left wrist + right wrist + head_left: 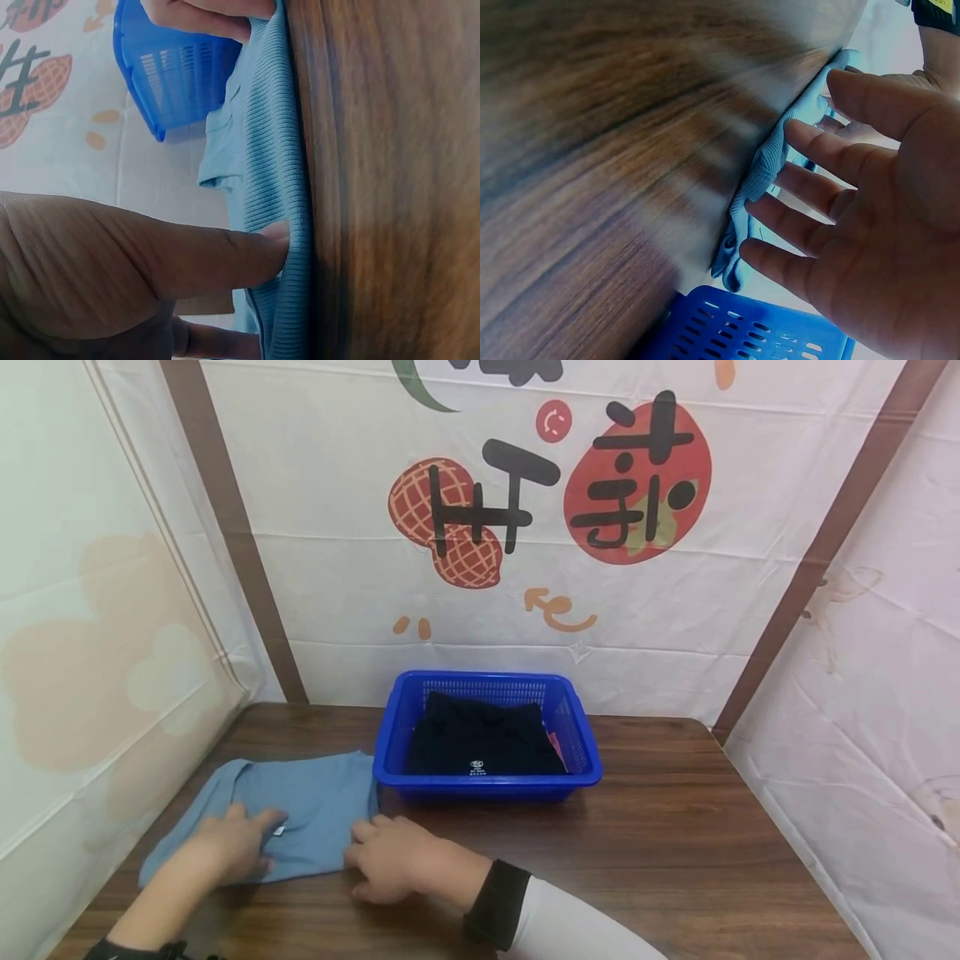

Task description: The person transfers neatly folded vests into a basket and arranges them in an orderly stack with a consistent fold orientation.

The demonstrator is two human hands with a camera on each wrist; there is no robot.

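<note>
A light blue folded garment (322,810) with a ribbed fabric and a small white label lies flat at the left of the table. My left hand (228,847) rests on its left part. In the left wrist view, the thumb of that hand touches the ribbed near edge (281,187). At the garment's right near corner is my right hand (393,858). Its fingers (787,217) are spread and slightly bent, with the fingertips right at the cloth's edge in the right wrist view.
A blue plastic basket (487,787) stands at the table's back middle, close to the garment's right far corner. Inside it lies dark folded clothing (480,739) with a white print, beside a bit of pink. Printed white cloth walls (337,668) border the brown wooden table (675,843).
</note>
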